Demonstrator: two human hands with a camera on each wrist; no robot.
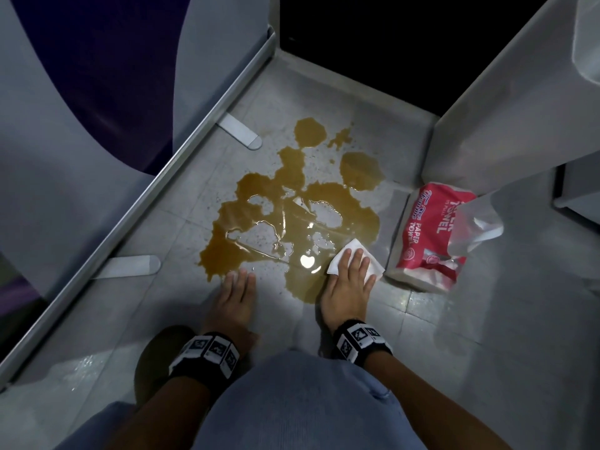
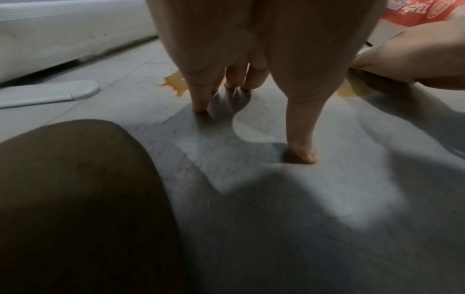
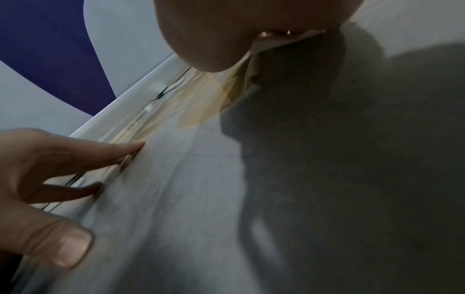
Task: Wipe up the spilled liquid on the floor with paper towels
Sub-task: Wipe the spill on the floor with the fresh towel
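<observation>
A wide brown spill (image 1: 292, 219) spreads over the grey tiled floor (image 1: 454, 352). My right hand (image 1: 349, 280) lies flat with straight fingers on a white folded paper towel (image 1: 373, 267), pressing it onto the spill's near right edge. My left hand (image 1: 235, 293) rests on bare floor with fingertips down, just short of the spill's near edge; the left wrist view shows its fingers (image 2: 201, 99) and thumb propped on the tile beside a spot of liquid (image 2: 173, 84). In the right wrist view the towel's edge (image 3: 271, 41) peeks out under my palm.
A red paper towel pack (image 1: 425, 235), torn open, lies on the floor right of the spill. A grey partition rail (image 1: 181, 164) with two flat feet (image 1: 240, 129) runs along the left. White panels (image 1: 506, 102) close in the right. My knee (image 1: 292, 401) is below.
</observation>
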